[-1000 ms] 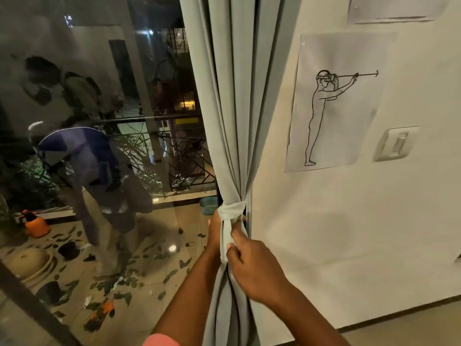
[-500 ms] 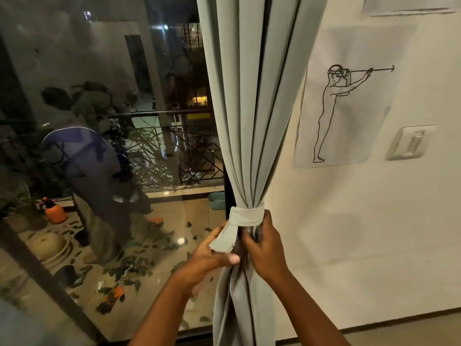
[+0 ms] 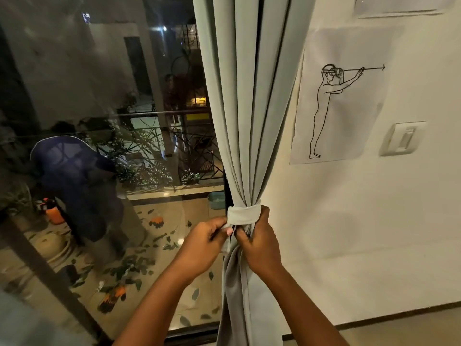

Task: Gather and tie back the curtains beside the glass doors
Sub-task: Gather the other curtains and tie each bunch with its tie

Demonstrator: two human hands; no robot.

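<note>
Grey-green cloth, soft and deeply pleated, makes up the curtain, cinched to a narrow waist by a flat band of the same fabric, the tieback. Just below that band the left hand pinches what seems to be the band's loose end, while the right hand clutches the bunched folds. Left of the curtain lies the reflective glass door; right of it, a matt wall carries a line-drawn poster and a rectangular switch.

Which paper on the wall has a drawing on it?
The lower white paper sheet, beside the white wall switch, shows a line-drawn standing figure. The upper paper sheet looks blank.
</note>
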